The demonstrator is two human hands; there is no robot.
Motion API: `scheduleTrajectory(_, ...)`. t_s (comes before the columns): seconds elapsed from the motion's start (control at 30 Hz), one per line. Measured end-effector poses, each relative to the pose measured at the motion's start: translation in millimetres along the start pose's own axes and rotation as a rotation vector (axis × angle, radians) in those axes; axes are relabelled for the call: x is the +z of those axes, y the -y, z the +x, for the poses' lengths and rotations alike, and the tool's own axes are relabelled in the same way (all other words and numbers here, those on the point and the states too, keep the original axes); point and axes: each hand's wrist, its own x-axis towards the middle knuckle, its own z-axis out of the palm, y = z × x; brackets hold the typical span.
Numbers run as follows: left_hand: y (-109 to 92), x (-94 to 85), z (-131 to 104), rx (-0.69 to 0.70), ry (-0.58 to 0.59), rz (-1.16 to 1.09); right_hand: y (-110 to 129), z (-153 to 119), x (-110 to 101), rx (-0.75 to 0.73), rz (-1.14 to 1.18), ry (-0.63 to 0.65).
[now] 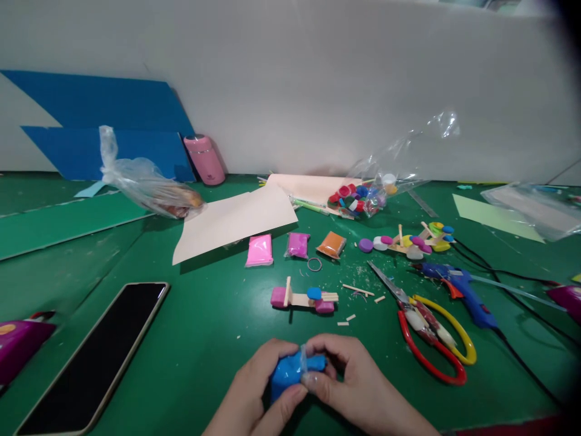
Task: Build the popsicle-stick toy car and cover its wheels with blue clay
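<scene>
My left hand (261, 387) is closed around a packet of blue modelling clay (287, 372) near the table's front edge. With thumb and fingers, my right hand (351, 378) pinches the clear wrapper at the packet's right end, where a piece of blue clay pokes out. Just beyond my hands lies a small model (302, 299) of wooden sticks with pink clay blocks and a blue cap. Behind it sit a light pink clay packet (259, 250), a magenta clay packet (298, 244) and an orange clay packet (331, 244).
To the right lie open scissors (420, 330) and a blue glue gun (458, 290) with its cord. A phone (97, 357) rests at left. Farther back are a stick-and-cap model (415, 242), a bag of bottle caps (358, 197), beige paper (236, 224) and a pink bottle (205, 160).
</scene>
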Motion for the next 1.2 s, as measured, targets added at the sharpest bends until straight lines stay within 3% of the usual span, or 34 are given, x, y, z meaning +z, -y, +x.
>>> scheduleTrajectory(0.23,-7,-0.8,0,0.003,0.02,-0.061,-1,-2,3,-0.014,0.086,0.02)
scheduleTrajectory(0.43,-8,-8.8,1,-0.051,0.07,-0.159,-11,-3,9,0.062,0.661,0.096)
scheduleTrajectory(0.57,-5,-14.9,1,-0.111,0.036,-0.277,-11,0,8,0.143,1.094,0.278)
scheduleTrajectory(0.63,0,-20.5,1,-0.159,-0.04,-0.298,-9,4,4,0.15,1.242,0.346)
scheduleTrajectory(0.73,13,-34.0,1,-0.251,-0.285,-0.248,-7,8,-5,0.128,1.388,0.257)
scheduleTrajectory(0.9,46,-60.0,7,-0.292,-0.515,0.138,-9,10,-9,0.136,1.337,0.141)
scheduleTrajectory(1.07,78,-73.2,15,-0.061,-0.549,0.628,-9,9,-3,0.128,1.128,0.028)
scheduleTrajectory(1.2,72,-67.8,12,-0.09,-0.638,0.889,-9,8,-3,0.144,0.883,-0.063)
